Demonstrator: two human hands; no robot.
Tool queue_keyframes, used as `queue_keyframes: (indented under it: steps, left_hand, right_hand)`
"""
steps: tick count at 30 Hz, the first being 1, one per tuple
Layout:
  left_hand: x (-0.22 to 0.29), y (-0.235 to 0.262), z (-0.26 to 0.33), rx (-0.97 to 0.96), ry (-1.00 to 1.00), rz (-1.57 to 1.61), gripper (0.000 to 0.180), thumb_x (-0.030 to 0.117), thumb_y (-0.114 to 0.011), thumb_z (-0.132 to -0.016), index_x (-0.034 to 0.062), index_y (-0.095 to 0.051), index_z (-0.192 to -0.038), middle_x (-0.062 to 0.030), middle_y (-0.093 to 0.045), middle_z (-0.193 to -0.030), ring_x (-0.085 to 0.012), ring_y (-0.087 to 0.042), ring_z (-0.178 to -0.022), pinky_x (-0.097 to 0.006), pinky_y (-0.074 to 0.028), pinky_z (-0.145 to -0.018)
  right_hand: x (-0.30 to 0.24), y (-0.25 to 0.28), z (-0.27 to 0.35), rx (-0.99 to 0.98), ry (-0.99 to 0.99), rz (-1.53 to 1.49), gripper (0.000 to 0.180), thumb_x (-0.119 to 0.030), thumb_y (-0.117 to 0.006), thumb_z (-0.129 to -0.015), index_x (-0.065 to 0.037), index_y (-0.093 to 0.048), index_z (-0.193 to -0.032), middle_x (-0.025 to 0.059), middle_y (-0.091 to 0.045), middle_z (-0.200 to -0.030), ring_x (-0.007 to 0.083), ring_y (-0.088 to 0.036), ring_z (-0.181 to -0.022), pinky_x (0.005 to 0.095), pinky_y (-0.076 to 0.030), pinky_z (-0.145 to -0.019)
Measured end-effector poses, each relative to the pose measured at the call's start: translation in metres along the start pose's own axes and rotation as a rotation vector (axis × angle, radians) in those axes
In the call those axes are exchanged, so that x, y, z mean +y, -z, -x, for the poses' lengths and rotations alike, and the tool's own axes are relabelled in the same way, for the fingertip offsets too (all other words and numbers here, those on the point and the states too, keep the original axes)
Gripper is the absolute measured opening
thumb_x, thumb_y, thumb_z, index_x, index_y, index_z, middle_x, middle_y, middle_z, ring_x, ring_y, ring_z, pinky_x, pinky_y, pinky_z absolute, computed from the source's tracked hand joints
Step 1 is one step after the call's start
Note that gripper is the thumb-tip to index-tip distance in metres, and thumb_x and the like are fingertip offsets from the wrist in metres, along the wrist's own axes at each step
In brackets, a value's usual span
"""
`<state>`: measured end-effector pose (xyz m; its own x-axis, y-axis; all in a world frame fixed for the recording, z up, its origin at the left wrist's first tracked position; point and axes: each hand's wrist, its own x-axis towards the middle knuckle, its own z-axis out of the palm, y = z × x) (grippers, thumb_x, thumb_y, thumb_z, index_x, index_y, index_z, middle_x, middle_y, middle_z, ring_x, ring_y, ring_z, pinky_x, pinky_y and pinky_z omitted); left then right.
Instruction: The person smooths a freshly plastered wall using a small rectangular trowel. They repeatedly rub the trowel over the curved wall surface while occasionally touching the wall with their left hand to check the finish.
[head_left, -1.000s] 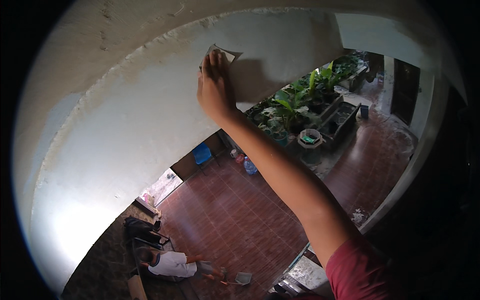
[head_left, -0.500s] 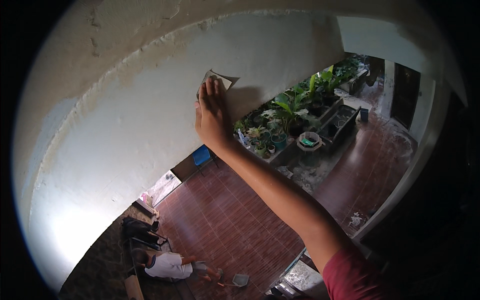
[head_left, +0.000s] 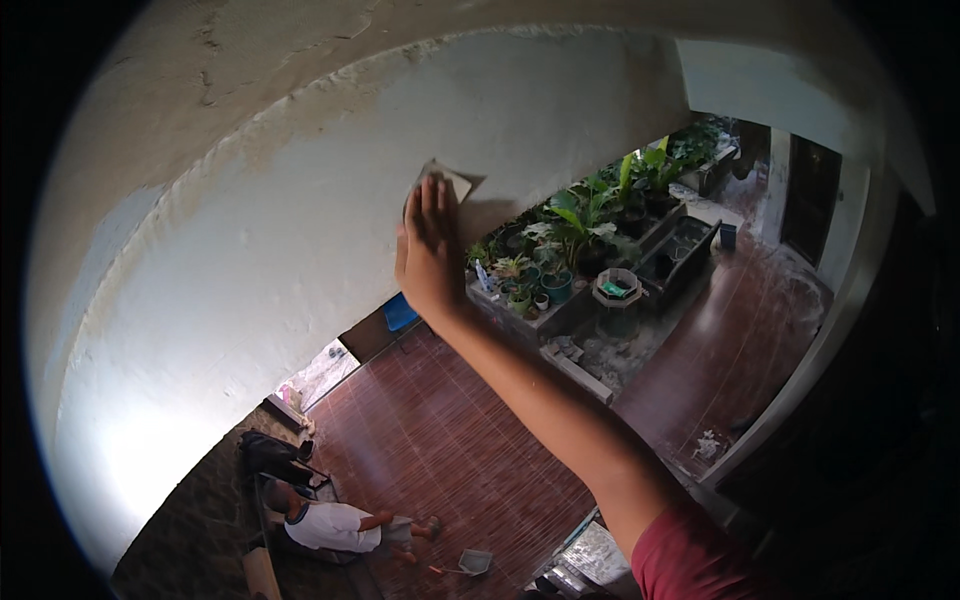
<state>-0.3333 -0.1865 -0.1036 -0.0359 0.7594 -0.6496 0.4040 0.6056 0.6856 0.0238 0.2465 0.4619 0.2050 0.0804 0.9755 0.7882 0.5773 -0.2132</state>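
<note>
My right hand (head_left: 432, 250) reaches up from the lower right in a dark red sleeve. Its fingers lie together over a small piece of sandpaper (head_left: 456, 186), pressing it flat on the pale painted face of a beam (head_left: 270, 230). Corners of the sheet stick out past the fingertips, and the rest is hidden under the hand. The beam's paint shows brownish stains and a rough upper edge. My left hand does not appear.
Far below is a reddish tiled floor (head_left: 450, 420). A person in a white shirt (head_left: 330, 526) sits at the lower left, near a dustpan (head_left: 475, 562). Potted plants (head_left: 570, 225), an octagonal basin (head_left: 617, 287) and a blue chair (head_left: 400, 312) stand beyond my arm.
My right hand has slid slightly down the beam with the sandpaper under its fingers. The seated person has barely shifted.
</note>
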Motion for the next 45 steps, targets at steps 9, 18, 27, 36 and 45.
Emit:
queue_keyframes:
  steps: [9, 18, 27, 36, 45]
  left_hand:
    - [0.010, 0.002, -0.004, 0.006, 0.006, 0.006, 0.033, 0.027, -0.042, -0.105, 0.0052, -0.063, -0.116, -0.0092, -0.066, -0.101, -0.0240, -0.060, -0.098, -0.039, -0.048, -0.086]
    - [0.014, 0.006, -0.001, 0.018, 0.012, 0.021, 0.033, 0.027, -0.043, -0.105, 0.0045, -0.063, -0.118, -0.0096, -0.067, -0.104, -0.0245, -0.060, -0.102, -0.039, -0.047, -0.090]
    - [0.012, 0.005, 0.006, 0.017, 0.021, 0.033, 0.034, 0.027, -0.044, -0.105, 0.0039, -0.063, -0.120, -0.0100, -0.067, -0.108, -0.0249, -0.060, -0.105, -0.039, -0.046, -0.093]
    - [0.020, 0.006, 0.008, 0.025, 0.024, 0.057, 0.034, 0.027, -0.045, -0.105, 0.0033, -0.064, -0.122, -0.0105, -0.067, -0.111, -0.0253, -0.059, -0.109, -0.039, -0.045, -0.097]
    - [0.026, 0.005, 0.007, 0.032, 0.022, 0.076, 0.035, 0.027, -0.047, -0.105, 0.0027, -0.064, -0.124, -0.0109, -0.068, -0.114, -0.0258, -0.059, -0.113, -0.038, -0.044, -0.101]
  right_hand:
    - [0.007, -0.007, 0.004, -0.038, -0.065, 0.040, 0.051, -0.011, -0.055, -0.097, 0.016, -0.040, -0.138, 0.0358, -0.036, -0.150, 0.0507, -0.030, -0.144, 0.0548, -0.026, -0.121]
    - [0.022, 0.001, 0.021, 0.081, 0.035, 0.049, 0.053, -0.011, -0.055, -0.097, 0.012, -0.039, -0.142, 0.0332, -0.038, -0.150, 0.0509, -0.031, -0.143, 0.0540, -0.030, -0.119]
    - [0.025, 0.001, 0.039, 0.031, 0.000, 0.043, 0.054, -0.010, -0.052, -0.098, 0.012, -0.035, -0.143, 0.0344, -0.033, -0.151, 0.0512, -0.028, -0.145, 0.0551, -0.030, -0.118]
    - [0.032, -0.004, 0.039, 0.015, -0.105, 0.031, 0.053, -0.009, -0.050, -0.100, 0.008, -0.035, -0.147, 0.0300, -0.031, -0.157, 0.0485, -0.025, -0.147, 0.0541, -0.026, -0.120]
    - [0.026, 0.009, 0.040, -0.039, -0.154, 0.101, 0.052, -0.010, -0.051, -0.099, 0.010, -0.036, -0.145, 0.0312, -0.033, -0.154, 0.0494, -0.028, -0.146, 0.0541, -0.028, -0.119]
